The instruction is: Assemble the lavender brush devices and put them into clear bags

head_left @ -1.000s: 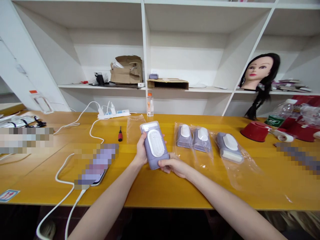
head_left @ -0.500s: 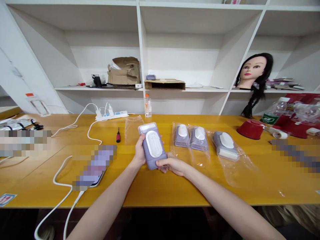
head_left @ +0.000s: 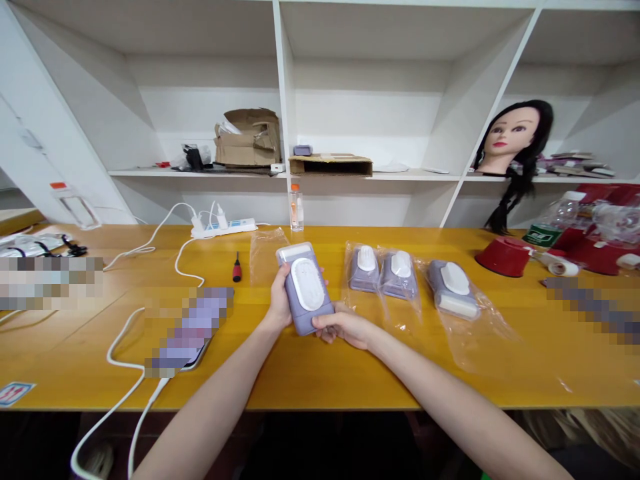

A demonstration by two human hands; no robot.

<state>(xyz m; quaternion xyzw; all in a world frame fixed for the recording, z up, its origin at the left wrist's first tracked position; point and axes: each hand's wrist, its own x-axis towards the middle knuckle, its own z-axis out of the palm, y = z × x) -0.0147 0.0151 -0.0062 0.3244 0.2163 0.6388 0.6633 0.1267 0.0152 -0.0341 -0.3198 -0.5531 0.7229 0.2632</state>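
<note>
Above the table's middle, both my hands hold a purple box-shaped device with a raised white oval on its upper face and a white strip at its far end. My left hand is wrapped round its left side, some fingertips showing at the right edge. My right hand pinches the near lower corner, thumb on top, the other fingers partly hidden beneath. To the right lie three similar purple devices in clear plastic bags: one, a second close by, and a third further right.
A red-handled screwdriver and an empty clear bag lie left of my hands. A phone-like device has a white cable. A power strip, clear bottle, red bowl-shaped item and mannequin head stand further back.
The view has shifted very slightly. My hands keep the same hold on the purple device, and nothing has been picked up or let go.
</note>
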